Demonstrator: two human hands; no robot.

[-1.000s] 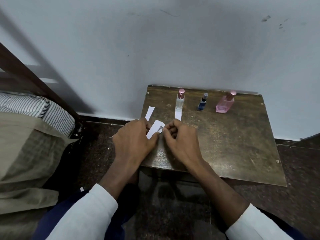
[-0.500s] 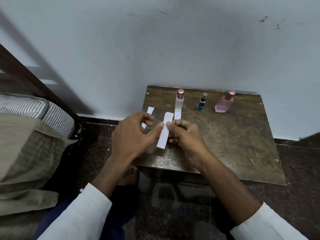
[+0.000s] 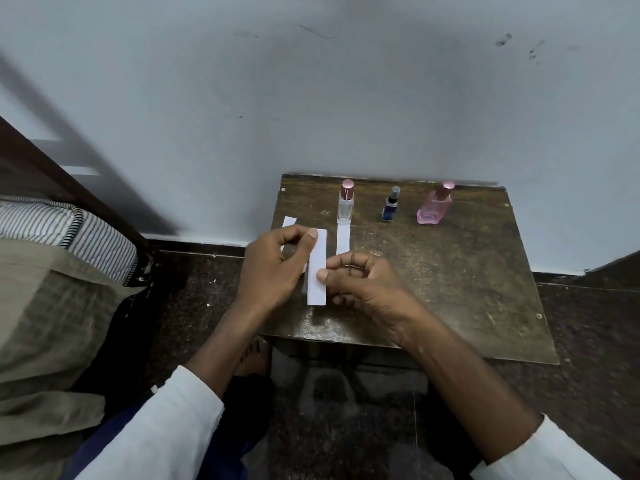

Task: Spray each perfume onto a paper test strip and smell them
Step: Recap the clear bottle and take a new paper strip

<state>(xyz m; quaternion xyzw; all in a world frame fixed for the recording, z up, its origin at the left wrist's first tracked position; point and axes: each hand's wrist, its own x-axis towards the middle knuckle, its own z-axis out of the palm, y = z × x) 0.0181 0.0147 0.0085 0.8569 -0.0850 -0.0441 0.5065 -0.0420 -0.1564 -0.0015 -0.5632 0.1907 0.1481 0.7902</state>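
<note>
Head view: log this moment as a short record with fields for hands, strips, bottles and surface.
left hand: pinches held strip near its top
right hand: pinches held strip lower down
held strip: white paper, raised over table
strip on table: lies in front of clear bottle
third strip: partly hidden behind left hand
clear bottle: pink cap, upright
blue bottle: small, upright
pink bottle: upright, rightmost
table: dark, worn wood

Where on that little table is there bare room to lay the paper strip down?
The widest bare patch of the table lies right of the right hand, in front of the blue bottle and pink bottle. The left side is crowded: both hands, the held strip and a strip before the clear bottle.
</note>
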